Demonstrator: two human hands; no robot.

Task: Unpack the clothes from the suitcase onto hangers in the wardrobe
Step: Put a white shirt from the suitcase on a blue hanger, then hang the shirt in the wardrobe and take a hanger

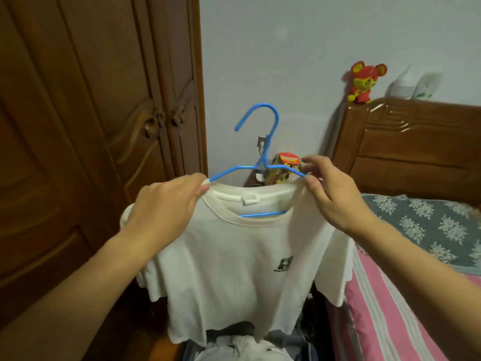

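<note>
A white T-shirt [234, 256] with a small dark chest print hangs in front of me on a blue hanger [263, 142], whose hook points up. My left hand [166, 204] pinches the shirt's left shoulder at the hanger's arm. My right hand [333, 194] pinches the right shoulder over the other arm. The hanger's lower bar shows through the neck opening. Below the shirt lies the open suitcase [294, 342] with more clothes in it. The wooden wardrobe [91, 126] stands at the left with its doors closed.
A bed with a pink striped sheet [390, 308] and a grey floral cover runs along the right, with a carved wooden headboard [416, 152]. A red toy mouse [364, 82] sits on the headboard. A colourful box [283, 168] stands on a bedside stand behind the shirt.
</note>
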